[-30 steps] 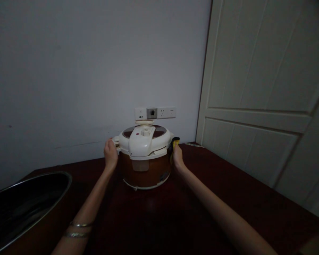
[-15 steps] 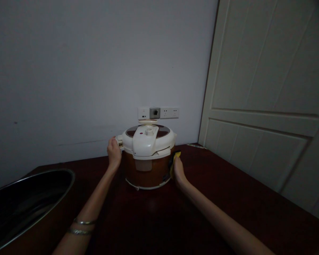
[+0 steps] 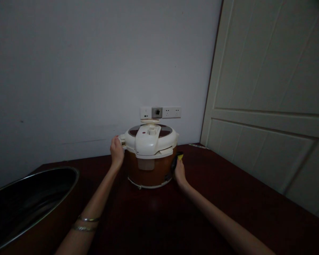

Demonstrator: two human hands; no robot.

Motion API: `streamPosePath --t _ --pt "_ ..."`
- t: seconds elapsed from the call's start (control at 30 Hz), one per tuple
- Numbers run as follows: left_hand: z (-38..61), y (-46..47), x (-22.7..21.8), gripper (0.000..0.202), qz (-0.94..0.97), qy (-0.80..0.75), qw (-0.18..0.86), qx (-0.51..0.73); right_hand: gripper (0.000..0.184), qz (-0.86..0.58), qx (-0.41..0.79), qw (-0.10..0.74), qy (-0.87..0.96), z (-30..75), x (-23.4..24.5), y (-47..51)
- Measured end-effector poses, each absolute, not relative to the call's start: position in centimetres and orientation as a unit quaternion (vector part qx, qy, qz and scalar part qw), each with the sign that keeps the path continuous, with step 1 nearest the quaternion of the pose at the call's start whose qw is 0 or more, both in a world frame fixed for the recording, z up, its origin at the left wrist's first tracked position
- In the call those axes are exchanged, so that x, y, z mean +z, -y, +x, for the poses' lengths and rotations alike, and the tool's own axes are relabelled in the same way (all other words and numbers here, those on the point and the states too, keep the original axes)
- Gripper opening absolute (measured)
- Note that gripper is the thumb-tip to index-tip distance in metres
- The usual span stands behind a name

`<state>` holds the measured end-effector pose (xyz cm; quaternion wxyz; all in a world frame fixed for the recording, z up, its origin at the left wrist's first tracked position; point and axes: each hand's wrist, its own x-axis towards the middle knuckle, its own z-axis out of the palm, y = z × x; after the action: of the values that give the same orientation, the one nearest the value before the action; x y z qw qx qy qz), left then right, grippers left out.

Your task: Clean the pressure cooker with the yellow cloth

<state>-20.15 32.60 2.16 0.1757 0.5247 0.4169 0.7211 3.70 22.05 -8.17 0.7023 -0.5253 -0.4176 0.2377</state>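
An electric pressure cooker (image 3: 157,164) with a white lid and brown body stands upright on a dark red tabletop. At its left side, my left hand (image 3: 117,150) is closed around the white side handle. My right hand (image 3: 180,172) is by the cooker's lower right side, its fingers closed on a yellow and black cloth (image 3: 180,156). The cloth lies against the brown body; part of it is hidden behind the fingers. The lid's knob and dark window face up.
A large dark pot (image 3: 76,173) with a metal rim stands at the near left. Wall sockets (image 3: 171,112) are set behind the cooker. A panelled white door (image 3: 266,117) borders the right side, and a thin flat strip (image 3: 199,146) lies at the back edge.
The whole view has shifted slightly, so the cooker and both hands appear a little further right. The cloth shows less yellow beside my right hand. My left hand keeps its hold on the handle.
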Motion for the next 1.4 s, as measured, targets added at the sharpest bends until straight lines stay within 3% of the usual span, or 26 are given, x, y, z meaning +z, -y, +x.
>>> streamPosePath --t 0.2,0.4,0.53,0.63,0.77,0.9,1.0,1.17,1.27,1.4 --pt "-20.2 -32.5 2.2 0.035 0.527 -0.423 0.173 0.716 0.053 -0.504 0.043 0.748 0.429 2.0 -4.0 -21.3" --pt "-20.2 -32.0 2.5 0.036 0.546 -0.433 0.166 0.698 0.050 -0.516 0.117 0.746 0.405 4.0 -5.4 -22.3" --pt "-20.2 -31.8 2.6 0.035 0.549 -0.432 0.166 0.696 0.048 -0.561 0.141 0.653 0.489 4.7 -9.6 -19.2" --pt "-20.2 -31.8 2.5 0.034 0.550 -0.428 0.170 0.697 0.046 -0.515 0.004 0.582 0.629 5.0 -10.6 -15.7" --pt "-20.4 -31.9 2.5 0.033 0.556 -0.419 0.179 0.695 0.053 -0.364 -0.191 0.442 0.797 5.1 -7.6 -14.0" --pt "-21.2 -32.1 2.9 0.032 0.579 -0.427 0.187 0.669 0.049 -0.292 -0.317 0.407 0.805 4.5 -5.2 -16.3" --pt "-21.7 -32.2 3.3 0.030 0.592 -0.429 0.217 0.647 0.041 -0.274 -0.341 0.368 0.821 4.1 -6.1 -17.2" --pt "-21.9 -31.9 3.8 0.027 0.585 -0.435 0.270 0.629 0.037 -0.259 -0.286 0.181 0.904 4.8 -8.4 -15.4" --pt "-21.9 -31.4 4.7 0.027 0.551 -0.473 0.251 0.640 0.038 -0.277 -0.279 0.165 0.905 4.9 -8.5 -14.4" --pt "-22.5 -28.6 7.1 0.033 0.532 -0.416 0.147 0.723 0.036 -0.279 -0.273 0.233 0.891 3.0 -7.6 -13.4"
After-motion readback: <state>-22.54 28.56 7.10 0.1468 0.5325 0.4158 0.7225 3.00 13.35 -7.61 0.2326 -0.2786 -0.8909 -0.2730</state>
